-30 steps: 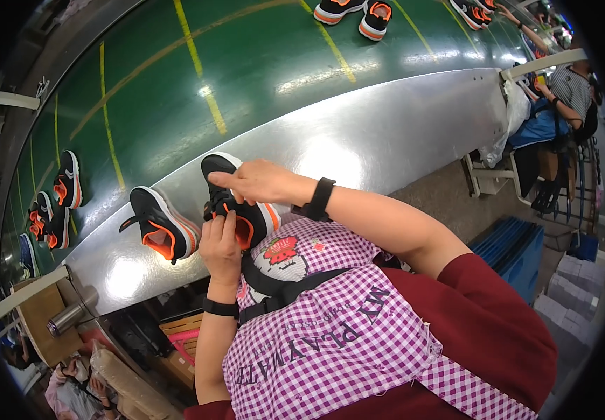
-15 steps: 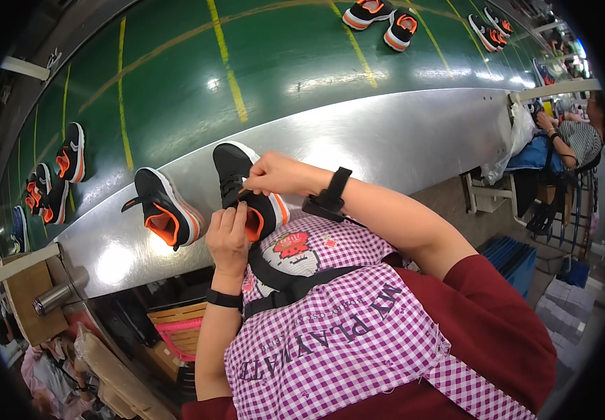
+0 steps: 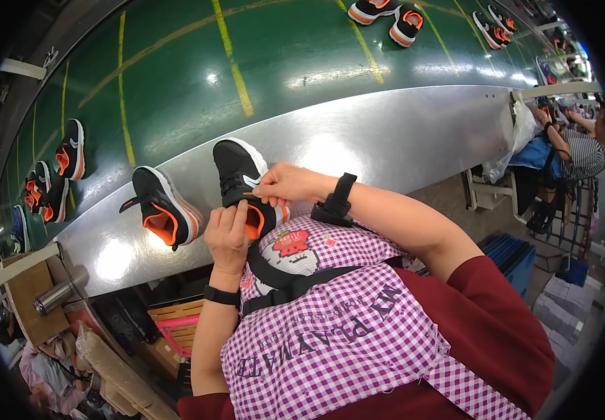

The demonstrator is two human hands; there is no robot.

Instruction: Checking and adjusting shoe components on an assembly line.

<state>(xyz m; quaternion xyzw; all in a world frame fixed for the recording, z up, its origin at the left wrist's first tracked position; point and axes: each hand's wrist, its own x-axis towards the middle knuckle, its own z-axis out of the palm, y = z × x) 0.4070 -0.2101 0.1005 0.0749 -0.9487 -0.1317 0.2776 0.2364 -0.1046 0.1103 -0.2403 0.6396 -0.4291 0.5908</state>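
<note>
A black sneaker (image 3: 231, 159) with white and orange trim lies on the metal ledge, its toe pointing away from me. My left hand (image 3: 227, 239) is closed on the shoe's collar by the tongue, above the orange lining. With bent fingers, my right hand (image 3: 288, 183) pinches the end of a dark strap across the instep; the fingers partly hide the strap end. Just left stands a second sneaker (image 3: 150, 183) of the same kind, apart from both hands, its strap (image 3: 130, 204) loose and sticking out sideways.
Beyond the metal ledge (image 3: 414, 126) runs a green belt (image 3: 176, 84) with yellow lines, carrying more sneakers (image 3: 71, 150) at left and others (image 3: 406, 25) at the far right. A co-worker (image 3: 582, 150) in a striped top sits at right. Blue crates (image 3: 509, 262) stand below.
My right hand has shifted slightly right and down, drawing the strap across the instep. My left hand stays at the collar. The co-worker's arms have moved.
</note>
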